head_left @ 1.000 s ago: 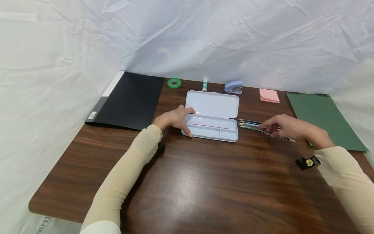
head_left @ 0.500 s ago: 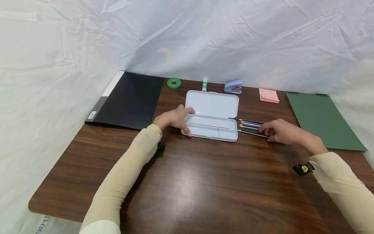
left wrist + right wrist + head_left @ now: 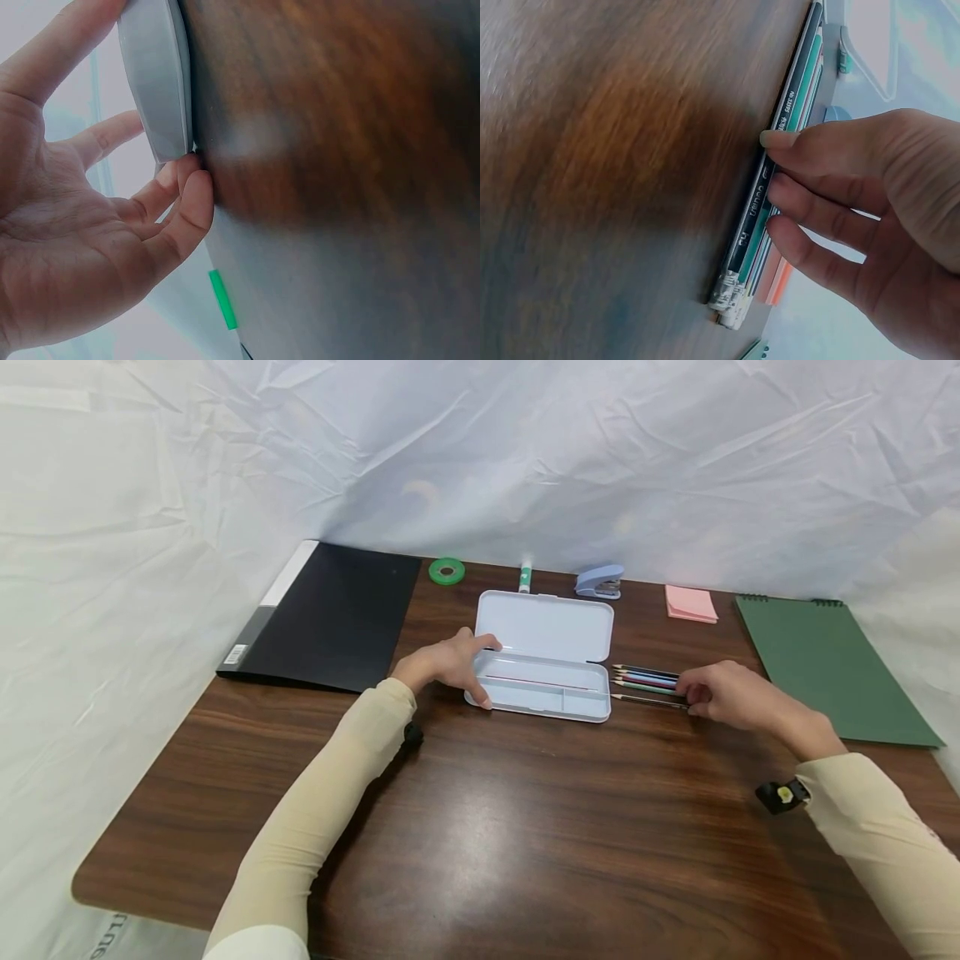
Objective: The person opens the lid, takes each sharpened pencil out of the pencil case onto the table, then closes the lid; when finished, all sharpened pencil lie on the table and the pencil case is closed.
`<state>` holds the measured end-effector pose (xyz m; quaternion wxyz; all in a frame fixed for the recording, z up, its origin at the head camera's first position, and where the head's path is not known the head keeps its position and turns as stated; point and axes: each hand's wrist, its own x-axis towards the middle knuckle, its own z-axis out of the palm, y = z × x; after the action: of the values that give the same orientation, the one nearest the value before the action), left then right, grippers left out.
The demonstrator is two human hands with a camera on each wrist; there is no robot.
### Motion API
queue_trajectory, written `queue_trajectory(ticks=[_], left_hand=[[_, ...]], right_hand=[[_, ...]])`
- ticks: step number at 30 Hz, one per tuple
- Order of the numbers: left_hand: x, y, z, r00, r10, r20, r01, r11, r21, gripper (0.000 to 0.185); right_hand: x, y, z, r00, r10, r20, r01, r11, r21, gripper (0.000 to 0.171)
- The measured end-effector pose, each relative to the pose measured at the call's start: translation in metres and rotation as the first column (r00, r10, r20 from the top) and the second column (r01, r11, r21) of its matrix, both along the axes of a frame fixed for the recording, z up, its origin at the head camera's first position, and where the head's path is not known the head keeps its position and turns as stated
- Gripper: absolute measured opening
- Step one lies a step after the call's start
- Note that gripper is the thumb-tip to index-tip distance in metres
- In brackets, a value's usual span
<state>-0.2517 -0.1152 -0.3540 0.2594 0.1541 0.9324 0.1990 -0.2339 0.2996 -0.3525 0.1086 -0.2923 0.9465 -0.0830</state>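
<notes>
Left hand: my left hand [image 3: 447,667] curls round the near left end of the pencil case [image 3: 542,691], thumb on the front corner and fingers over the rim; I judge this grip is there to keep the light tray from sliding on the smooth table [image 3: 480,827].

Left wrist view: palm [image 3: 67,247] spread beside the case's white end [image 3: 159,82], fingertips touching its lower corner.

Right hand: my right hand [image 3: 731,695] rests on the pencils [image 3: 645,683], fingers bent and pressing their back ends; from the wrist camera the fingertips [image 3: 795,142] lie across the bundle [image 3: 769,202], pinning it in a flat row rather than lifting it. I cannot tell where the thumb sits.

Pencils: a small bunch lying on the table between my two hands, just right of the case, points toward it; I judge they are lined up that way so they match the long slot.

Case: lid [image 3: 546,627] thrown back flat, away from my hands; the tray has a long compartment and a shorter one at its right end. One thin reddish line lies along the long slot, possibly a pencil; the short one looks bare.

Beyond my hands: black folder [image 3: 330,614] past the left hand, green tape roll [image 3: 447,572], marker [image 3: 525,578], blue stapler [image 3: 600,582], pink sticky notes [image 3: 691,605], and a green notebook [image 3: 828,664] just beyond the right hand.
</notes>
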Motion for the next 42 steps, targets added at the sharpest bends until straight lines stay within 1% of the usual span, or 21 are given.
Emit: queue_trajectory(ticks=[8, 13, 19, 31, 42], left_hand=[[0.0000, 0.0001, 0.0007, 1.000, -0.007, -0.005, 0.007, 1.000, -0.009, 0.095], [0.0007, 0.0003, 0.0009, 1.000, -0.007, -0.012, 0.007, 1.000, -0.016, 0.095], [0.0008, 0.0007, -0.0004, 1.000, -0.006, -0.011, 0.006, 1.000, -0.022, 0.096], [0.0013, 0.0004, 0.0005, 1.000, -0.004, -0.008, 0.003, 1.000, -0.026, 0.096], [0.0024, 0.0008, 0.0008, 1.000, -0.011, -0.020, 0.011, 1.000, -0.019, 0.095]], right_hand=[[-0.0008, 0.0033, 0.0013, 0.999, -0.036, -0.006, 0.036, 0.999, 0.024, 0.021], [-0.0008, 0.0032, 0.0018, 0.999, -0.044, -0.025, 0.045, 0.998, 0.034, 0.018], [-0.0021, 0.0041, 0.0013, 0.998, -0.052, -0.025, 0.053, 0.998, 0.032, 0.015], [-0.0030, 0.0061, 0.0011, 0.998, -0.065, -0.028, 0.066, 0.997, 0.033, 0.013], [-0.0029, 0.0068, 0.0015, 0.997, -0.075, -0.034, 0.076, 0.997, 0.020, 0.016]])
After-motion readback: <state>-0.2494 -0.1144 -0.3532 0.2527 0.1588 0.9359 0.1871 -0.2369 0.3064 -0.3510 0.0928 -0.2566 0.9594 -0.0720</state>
